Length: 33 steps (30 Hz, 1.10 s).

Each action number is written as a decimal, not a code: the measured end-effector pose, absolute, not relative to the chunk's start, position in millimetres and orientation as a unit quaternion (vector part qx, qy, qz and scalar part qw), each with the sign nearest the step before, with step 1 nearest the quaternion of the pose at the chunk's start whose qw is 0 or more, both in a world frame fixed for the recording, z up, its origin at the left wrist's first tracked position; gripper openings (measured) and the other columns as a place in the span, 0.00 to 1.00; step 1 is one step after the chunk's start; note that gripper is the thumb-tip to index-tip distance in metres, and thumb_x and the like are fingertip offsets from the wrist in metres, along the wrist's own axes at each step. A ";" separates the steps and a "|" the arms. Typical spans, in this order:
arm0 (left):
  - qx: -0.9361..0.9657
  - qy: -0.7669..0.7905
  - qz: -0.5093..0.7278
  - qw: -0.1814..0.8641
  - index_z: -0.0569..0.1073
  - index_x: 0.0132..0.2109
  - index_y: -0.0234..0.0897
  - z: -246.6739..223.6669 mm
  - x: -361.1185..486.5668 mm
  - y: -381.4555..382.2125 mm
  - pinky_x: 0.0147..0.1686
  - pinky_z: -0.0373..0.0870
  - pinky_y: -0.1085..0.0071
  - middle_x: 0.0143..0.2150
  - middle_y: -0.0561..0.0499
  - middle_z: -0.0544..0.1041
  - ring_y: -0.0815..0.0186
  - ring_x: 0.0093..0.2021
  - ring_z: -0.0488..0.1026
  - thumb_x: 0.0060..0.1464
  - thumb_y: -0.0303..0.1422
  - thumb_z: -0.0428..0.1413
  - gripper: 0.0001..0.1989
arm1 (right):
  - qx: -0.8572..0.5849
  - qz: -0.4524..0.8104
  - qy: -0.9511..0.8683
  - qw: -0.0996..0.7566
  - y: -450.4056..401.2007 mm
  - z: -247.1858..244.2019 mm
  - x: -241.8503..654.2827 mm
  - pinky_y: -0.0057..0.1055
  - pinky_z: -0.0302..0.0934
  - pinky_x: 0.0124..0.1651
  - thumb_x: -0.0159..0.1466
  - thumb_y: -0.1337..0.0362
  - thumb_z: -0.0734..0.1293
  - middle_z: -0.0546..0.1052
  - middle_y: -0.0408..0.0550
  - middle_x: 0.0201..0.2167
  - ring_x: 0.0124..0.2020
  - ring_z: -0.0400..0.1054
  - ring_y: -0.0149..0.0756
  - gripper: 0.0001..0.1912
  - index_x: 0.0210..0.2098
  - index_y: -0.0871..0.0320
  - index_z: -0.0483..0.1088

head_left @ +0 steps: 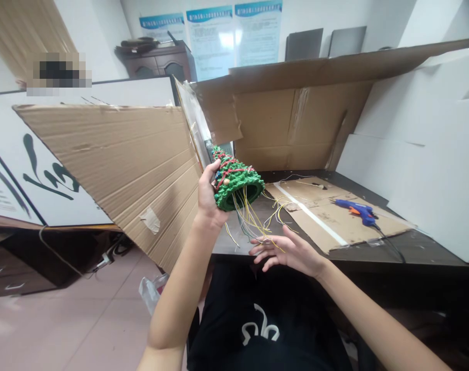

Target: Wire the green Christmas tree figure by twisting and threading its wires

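Note:
My left hand (pixel 212 198) is wrapped round the side of a green Christmas tree model (pixel 240 180) with red garlands. The tree is tilted, its tip pointing up and away to the left and its hollow base facing me. Several thin yellow, white and green wires (pixel 250 214) hang out of the hollow base. Below the base, my right hand (pixel 279 252) is palm up with fingers spread; the wire ends lie at or just over its fingers, and it grips nothing.
A blue glue gun (pixel 354 210) with a cable lies on a flat cardboard sheet (pixel 315 226) at the right of the dark table. A small brush-like tool (pixel 314 184) lies behind it. Cardboard walls (pixel 273 118) stand at the back and left, white panels (pixel 416 154) at the right.

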<state>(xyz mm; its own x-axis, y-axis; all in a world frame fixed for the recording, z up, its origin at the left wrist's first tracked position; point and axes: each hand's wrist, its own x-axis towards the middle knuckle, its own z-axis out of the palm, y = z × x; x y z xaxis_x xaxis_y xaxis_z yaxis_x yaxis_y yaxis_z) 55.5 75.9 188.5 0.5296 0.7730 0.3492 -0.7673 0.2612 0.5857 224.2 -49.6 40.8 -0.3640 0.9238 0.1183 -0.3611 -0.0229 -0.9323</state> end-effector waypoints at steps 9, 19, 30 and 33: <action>0.358 0.047 0.506 0.783 0.77 0.37 0.36 196.5 54.0 84.5 0.33 0.75 0.73 0.31 0.54 0.77 0.66 0.27 0.75 0.55 0.36 0.63 0.08 | -0.250 0.708 -0.431 0.500 -43.5 35.9 226.5 0.43 0.64 0.57 0.72 0.37 0.48 0.70 0.69 0.59 0.55 0.71 0.50 0.43 0.63 0.69 0.65; 0.416 0.015 0.541 0.731 0.76 0.37 0.36 191.1 58.6 70.6 0.34 0.78 0.70 0.31 0.53 0.75 0.65 0.26 0.74 0.51 0.39 0.67 0.12 | -0.665 0.253 -0.569 0.412 -49.3 70.0 264.2 0.43 0.67 0.44 0.66 0.32 0.52 0.78 0.62 0.40 0.39 0.73 0.46 0.42 0.43 0.64 0.77; 0.538 0.010 0.576 0.615 0.78 0.43 0.39 132.6 68.0 68.6 0.46 0.73 0.73 0.40 0.52 0.76 0.59 0.46 0.75 0.56 0.40 0.67 0.12 | -0.811 0.017 -0.546 0.211 2.7 72.4 294.5 0.32 0.57 0.35 0.64 0.51 0.69 0.73 0.50 0.23 0.27 0.65 0.34 0.21 0.24 0.62 0.71; 0.544 0.009 0.543 0.640 0.78 0.46 0.38 118.9 63.3 75.1 0.50 0.72 0.69 0.44 0.48 0.77 0.54 0.50 0.74 0.55 0.42 0.67 0.16 | -0.819 0.029 -0.556 0.142 19.1 86.5 296.4 0.29 0.59 0.35 0.60 0.59 0.74 0.68 0.42 0.20 0.25 0.62 0.29 0.17 0.23 0.62 0.67</action>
<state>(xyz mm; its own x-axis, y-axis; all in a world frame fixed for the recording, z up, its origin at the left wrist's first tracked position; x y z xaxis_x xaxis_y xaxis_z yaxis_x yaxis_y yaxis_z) 63.3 75.1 118.9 0.4108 0.7040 0.5794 -0.6845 -0.1816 0.7061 296.4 19.1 86.5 0.3809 0.9179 0.1113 0.9016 -0.3421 -0.2646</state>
